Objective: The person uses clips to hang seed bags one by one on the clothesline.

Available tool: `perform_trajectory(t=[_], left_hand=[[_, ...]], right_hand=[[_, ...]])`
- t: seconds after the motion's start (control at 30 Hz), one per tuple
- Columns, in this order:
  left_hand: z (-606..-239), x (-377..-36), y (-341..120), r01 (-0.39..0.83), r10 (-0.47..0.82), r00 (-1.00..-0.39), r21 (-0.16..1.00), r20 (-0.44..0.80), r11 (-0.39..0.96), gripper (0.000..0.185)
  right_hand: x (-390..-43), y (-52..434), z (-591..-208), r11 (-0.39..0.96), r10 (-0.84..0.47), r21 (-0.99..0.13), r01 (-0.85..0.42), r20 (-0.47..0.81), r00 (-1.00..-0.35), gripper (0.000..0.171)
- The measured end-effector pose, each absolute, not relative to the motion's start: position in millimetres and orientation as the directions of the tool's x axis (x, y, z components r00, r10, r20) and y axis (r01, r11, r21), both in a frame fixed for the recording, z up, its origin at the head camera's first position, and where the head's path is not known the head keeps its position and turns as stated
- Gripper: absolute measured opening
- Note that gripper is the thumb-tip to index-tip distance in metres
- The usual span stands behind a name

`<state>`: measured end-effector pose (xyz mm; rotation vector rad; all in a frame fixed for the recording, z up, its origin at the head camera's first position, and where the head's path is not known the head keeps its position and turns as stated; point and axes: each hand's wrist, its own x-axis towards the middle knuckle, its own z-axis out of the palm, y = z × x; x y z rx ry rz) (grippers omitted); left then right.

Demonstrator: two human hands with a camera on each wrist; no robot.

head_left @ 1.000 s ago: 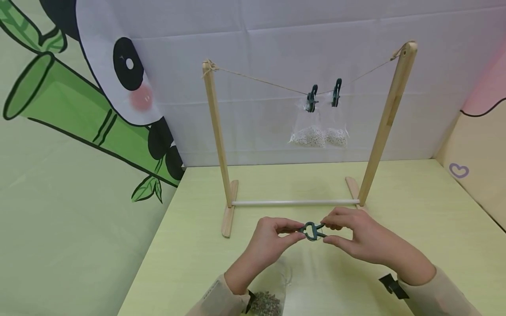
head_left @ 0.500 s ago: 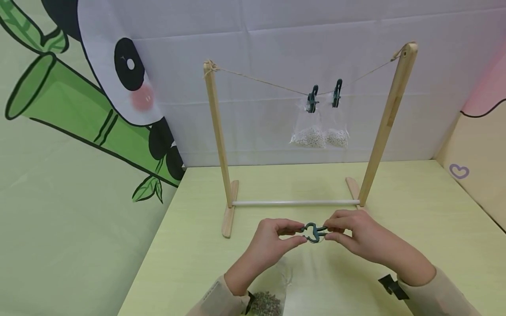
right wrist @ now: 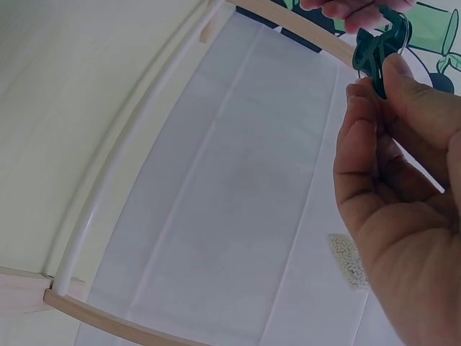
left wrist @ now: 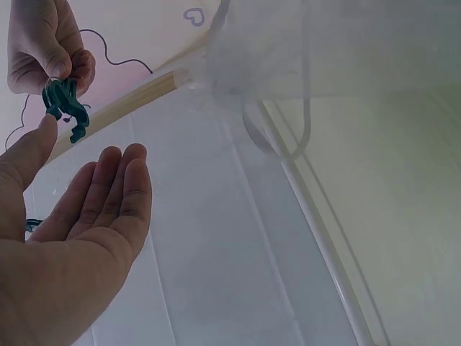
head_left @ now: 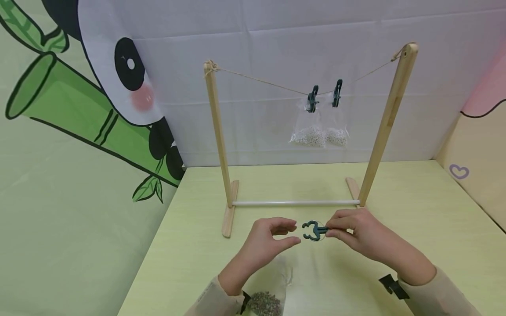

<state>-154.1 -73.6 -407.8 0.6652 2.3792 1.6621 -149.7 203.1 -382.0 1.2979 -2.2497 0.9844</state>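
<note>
Clip point(head_left: 313, 230) pinched by right hand point(head_left: 357, 232); left hand point(head_left: 269, 239) open, apart.

No words, brands or numbers found to read — not on the wall point(head_left: 316, 26), the table point(head_left: 435, 228) or the bags point(head_left: 318, 131). Only drawn signs seen: a small purple heart outline point(head_left: 459, 170) on the cream panel at right, seen again in the left wrist view. Also a panda-and-bamboo picture point(head_left: 79, 87) printed on the left wall — no lettering on it.
</note>
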Motion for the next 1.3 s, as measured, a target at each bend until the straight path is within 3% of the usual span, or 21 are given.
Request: perform_trajectory(t=[0.43, 0.97, 1.3], left_hand=[[-426, -161, -103, 0.168, 0.456, -0.889, 0.912, -0.024, 0.374, 0.038], [-444, -160, -108, 0.148, 0.514, -0.844, 0.856, -0.151, 0.496, 0.043], [-447, -155, -109, 0.157, 0.563, -0.795, 0.821, -0.224, 0.549, 0.017]], right_hand=[[-149, 208, -378, 0.360, -0.605, -0.383, -0.851, 0.598, -0.525, 0.024], [-148, 208, -377, 0.377, -0.612, -0.402, -0.834, 0.568, -0.551, 0.026], [-147, 209, -378, 0.379, -0.616, -0.410, -0.830, 0.558, -0.556, 0.026]])
